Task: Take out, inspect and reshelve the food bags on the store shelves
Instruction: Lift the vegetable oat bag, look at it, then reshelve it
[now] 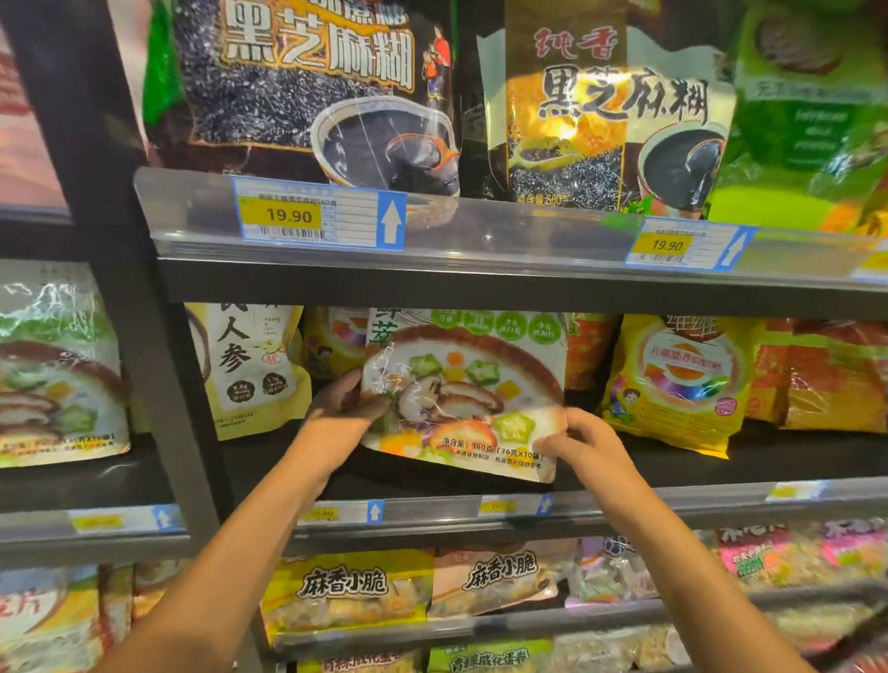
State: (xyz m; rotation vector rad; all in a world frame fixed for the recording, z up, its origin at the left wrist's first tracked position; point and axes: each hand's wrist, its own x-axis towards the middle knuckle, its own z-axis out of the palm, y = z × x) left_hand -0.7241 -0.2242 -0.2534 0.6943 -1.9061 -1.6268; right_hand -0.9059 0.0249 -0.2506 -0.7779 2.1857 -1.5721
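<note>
The fingers (563,426) of the right hand (593,444) are curled, pinching the lower right corner of a mushroom-and-vegetable soup bag (473,384). The left hand (343,408) grips the bag's left edge, thumb on the front, its other fingers hidden behind. We see the bag held upright and slightly tilted at the front of the middle shelf (657,458); we cannot tell whether its bottom edge touches the shelf. Just to its left stands a cream ginseng bag (255,367), and to its right a yellow bag (681,379). On the shelf above, a black sesame paste bag (312,72) stands over a price tag (289,216) reading 19.90.
</note>
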